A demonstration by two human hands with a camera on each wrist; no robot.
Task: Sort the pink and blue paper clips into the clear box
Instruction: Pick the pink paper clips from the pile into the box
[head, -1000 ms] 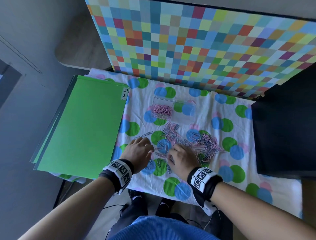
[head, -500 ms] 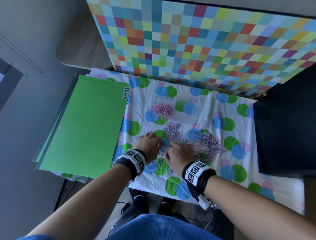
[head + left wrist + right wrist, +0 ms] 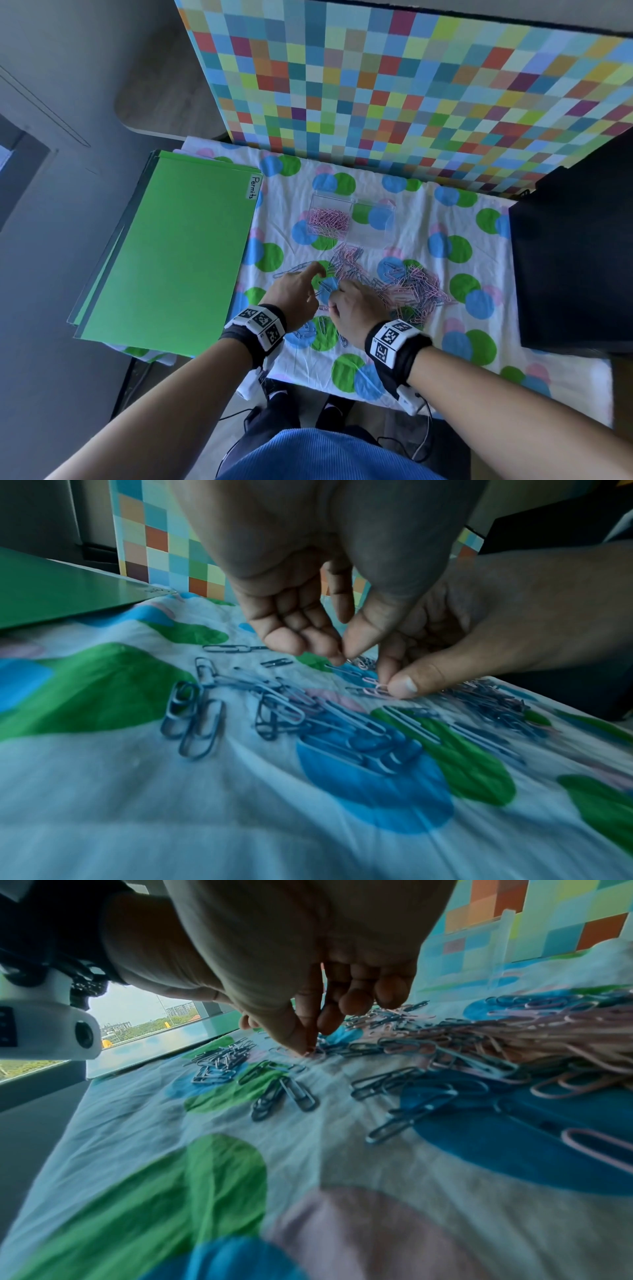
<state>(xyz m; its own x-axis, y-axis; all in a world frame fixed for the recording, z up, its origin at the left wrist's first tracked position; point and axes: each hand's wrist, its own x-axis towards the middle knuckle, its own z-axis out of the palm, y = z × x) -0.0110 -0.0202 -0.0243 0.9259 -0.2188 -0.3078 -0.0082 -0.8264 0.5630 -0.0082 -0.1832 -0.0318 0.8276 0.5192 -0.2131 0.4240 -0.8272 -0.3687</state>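
Pinching a pink paper clip (image 3: 375,689), right hand (image 3: 356,308) touches left hand (image 3: 294,294).

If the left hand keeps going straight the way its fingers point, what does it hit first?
Probably the loose blue paper clips on the spotted cloth just past the left hand; beyond them lies the clear box. Depth is uncertain.

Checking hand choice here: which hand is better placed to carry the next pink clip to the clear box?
Right, probably. The right hand already pinches a pink clip at the pile's edge; the left hand shows no pink clip in its grip. The clear box lies ahead of both.
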